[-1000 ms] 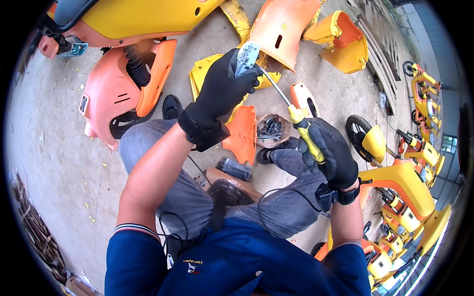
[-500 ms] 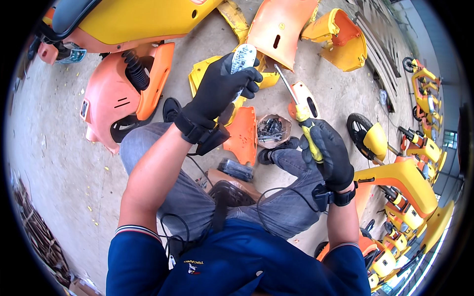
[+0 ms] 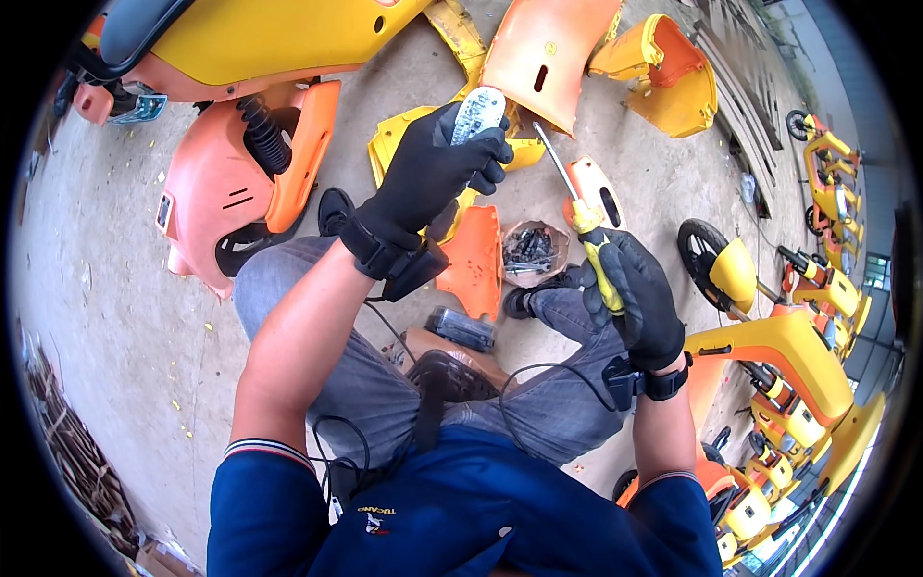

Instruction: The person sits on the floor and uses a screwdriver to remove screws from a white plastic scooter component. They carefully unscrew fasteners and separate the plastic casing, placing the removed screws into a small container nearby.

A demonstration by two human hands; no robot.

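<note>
My left hand (image 3: 423, 165), in a black glove, is raised and closed around a small pale, rounded piece (image 3: 478, 113) with a patterned, silvery face; its exact kind is not clear. Lower and to the right, my gloved right hand (image 3: 646, 303) grips a screwdriver (image 3: 601, 267) by its yellow handle. The screwdriver's long metal shaft points up and away to the left, and its tip is well apart from the pale piece. Beyond the shaft, an orange panel with a slot (image 3: 548, 58) lies on the floor.
A bag of loose screws (image 3: 531, 252) stands between my feet, beside an orange panel (image 3: 471, 264). Yellow shells (image 3: 678, 96) lie farther off. A partly stripped scooter (image 3: 226, 183) stands at the left. Several yellow scooters (image 3: 827, 202) and a loose wheel (image 3: 704, 255) are at the right.
My left hand has turned slightly, showing the pale piece's face more broadly. My right hand and the screwdriver have shifted only a little.
</note>
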